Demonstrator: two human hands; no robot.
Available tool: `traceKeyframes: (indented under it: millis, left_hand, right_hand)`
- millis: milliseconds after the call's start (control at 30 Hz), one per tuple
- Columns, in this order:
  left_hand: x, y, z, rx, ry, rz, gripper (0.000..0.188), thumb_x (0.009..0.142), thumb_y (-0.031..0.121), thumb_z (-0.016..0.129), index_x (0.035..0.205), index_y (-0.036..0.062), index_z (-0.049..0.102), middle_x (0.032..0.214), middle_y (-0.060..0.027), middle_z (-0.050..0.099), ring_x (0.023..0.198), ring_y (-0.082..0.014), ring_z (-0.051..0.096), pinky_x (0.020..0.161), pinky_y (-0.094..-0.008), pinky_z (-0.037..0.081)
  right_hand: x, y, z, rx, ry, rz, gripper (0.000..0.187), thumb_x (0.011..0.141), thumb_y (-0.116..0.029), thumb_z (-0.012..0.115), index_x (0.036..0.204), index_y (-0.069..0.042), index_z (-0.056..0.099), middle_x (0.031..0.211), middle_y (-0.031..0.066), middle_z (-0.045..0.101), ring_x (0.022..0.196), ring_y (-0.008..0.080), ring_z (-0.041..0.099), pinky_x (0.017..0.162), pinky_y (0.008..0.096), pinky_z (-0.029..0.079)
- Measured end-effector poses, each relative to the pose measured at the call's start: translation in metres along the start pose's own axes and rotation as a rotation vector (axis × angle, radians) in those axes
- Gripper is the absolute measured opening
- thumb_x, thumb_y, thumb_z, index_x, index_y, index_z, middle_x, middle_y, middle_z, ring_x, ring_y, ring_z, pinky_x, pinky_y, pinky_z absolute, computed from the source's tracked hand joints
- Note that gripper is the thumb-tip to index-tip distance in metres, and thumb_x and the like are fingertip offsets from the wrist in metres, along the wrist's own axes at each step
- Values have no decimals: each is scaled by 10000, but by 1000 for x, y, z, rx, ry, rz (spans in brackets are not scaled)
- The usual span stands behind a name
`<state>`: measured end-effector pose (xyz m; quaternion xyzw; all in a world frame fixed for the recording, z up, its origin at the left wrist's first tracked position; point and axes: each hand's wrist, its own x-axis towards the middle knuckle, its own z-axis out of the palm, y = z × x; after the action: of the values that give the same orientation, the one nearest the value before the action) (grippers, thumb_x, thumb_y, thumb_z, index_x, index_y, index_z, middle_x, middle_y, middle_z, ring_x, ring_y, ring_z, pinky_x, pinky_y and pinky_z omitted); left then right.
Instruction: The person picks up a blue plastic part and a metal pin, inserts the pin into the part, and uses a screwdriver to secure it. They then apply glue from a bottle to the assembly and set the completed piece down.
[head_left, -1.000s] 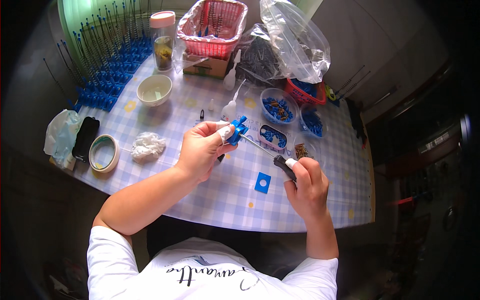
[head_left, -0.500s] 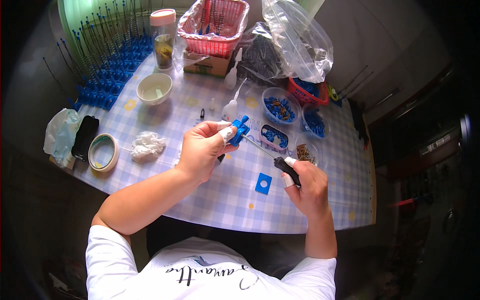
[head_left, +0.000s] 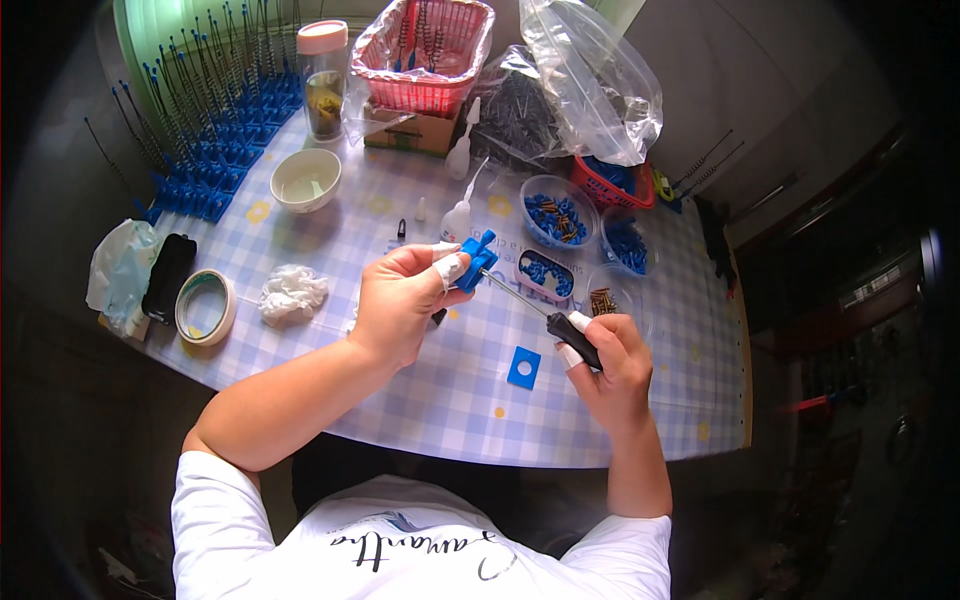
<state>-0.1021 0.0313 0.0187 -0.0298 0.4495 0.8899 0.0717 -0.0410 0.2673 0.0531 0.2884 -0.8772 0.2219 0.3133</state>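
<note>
Between the thumb and fingers of my left hand (head_left: 405,290) is a small blue plastic part (head_left: 478,262), held above the middle of the table. My right hand (head_left: 612,370) grips the black handle of a screwdriver (head_left: 572,338). Its metal shaft runs up and left, and the tip meets the blue part; the exact point of contact is too small to make out. White tape wraps fingertips on both hands. On the cloth below the shaft lies a flat blue square plate (head_left: 524,368) with a round hole.
Tubs of blue pieces (head_left: 558,212) and brass-coloured screws (head_left: 603,302) stand to the right. Blue bases with upright springs (head_left: 210,165) fill the far left. A bowl (head_left: 306,181), tape roll (head_left: 206,307), crumpled tissue (head_left: 292,294), squeeze bottle (head_left: 457,220) and red basket (head_left: 425,88) surround the hands.
Hardly anything differs. The right hand and screwdriver handle have shifted very slightly; the tip stays at the blue part in the left hand. The whole view has slid a little left.
</note>
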Motion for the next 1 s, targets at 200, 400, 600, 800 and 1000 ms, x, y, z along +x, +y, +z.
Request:
traceKeyframes:
  millis: [200,400,600,800,1000]
  left_hand:
    - [0,-1,-2,28,-14,-24,156,879,89,694,994,-6,650,977,-99,687,873,-144,678,744,-297,593]
    - [0,1,0,50,24,-28,167,876,87,696,1001,-11,647,977,-104,685,876,-144,677,744,-288,594]
    - [-1,1,1,23,-15,49,238,866,132,720,1029,-25,646,951,-84,683,834,-131,662,739,-258,559]
    - [-2,3,1,43,-11,13,184,874,69,693,1022,-30,645,977,-113,686,870,-148,680,745,-288,595]
    - [-1,2,2,-6,-17,47,182,875,72,693,1018,-30,646,976,-107,686,872,-147,679,750,-292,594]
  right_hand:
    - [-2,0,1,53,17,33,388,676,-66,831,980,-12,595,807,129,643,662,260,636,573,317,522]
    - [-4,0,6,25,8,24,432,632,-39,836,958,-33,553,840,130,620,702,261,640,563,329,525]
    - [-2,-3,5,-65,68,-31,381,657,-78,834,947,-17,595,836,134,623,709,269,640,587,350,534]
    - [-6,-1,4,-107,40,-66,450,697,-219,853,987,9,594,780,141,649,720,281,667,612,351,544]
    - [-13,-2,14,97,120,96,490,667,-141,865,1002,-46,520,899,160,624,712,271,666,574,337,539]
